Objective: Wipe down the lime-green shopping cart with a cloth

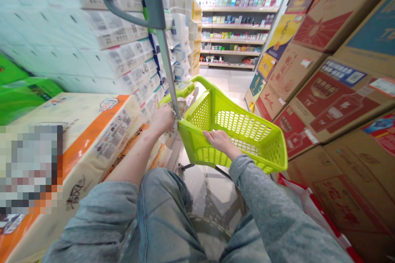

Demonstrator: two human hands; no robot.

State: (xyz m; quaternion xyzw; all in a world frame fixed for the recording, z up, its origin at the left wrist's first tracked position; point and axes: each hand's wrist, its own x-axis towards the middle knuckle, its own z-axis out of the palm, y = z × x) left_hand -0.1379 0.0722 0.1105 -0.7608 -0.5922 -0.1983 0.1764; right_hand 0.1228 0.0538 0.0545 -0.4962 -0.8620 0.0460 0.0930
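A lime-green plastic shopping cart with a perforated basket stands sideways in front of my knees. My left hand is closed around the end of its green handle, beside a slim metal pole. That pole runs up to a large grey loop grip at the top of the view. On the near rim of the basket rests my right hand, its fingers curled over the edge and the thumb partly hidden. No goods show inside the basket. Below it, a dark leg and caster touch the pale floor.
Stacked tissue packs line the left, with a large orange-and-cream pack close by my arm. Cardboard cartons are piled on the right. Shelves of small boxed goods cross the aisle's far end. A red-edged bag lies at lower right.
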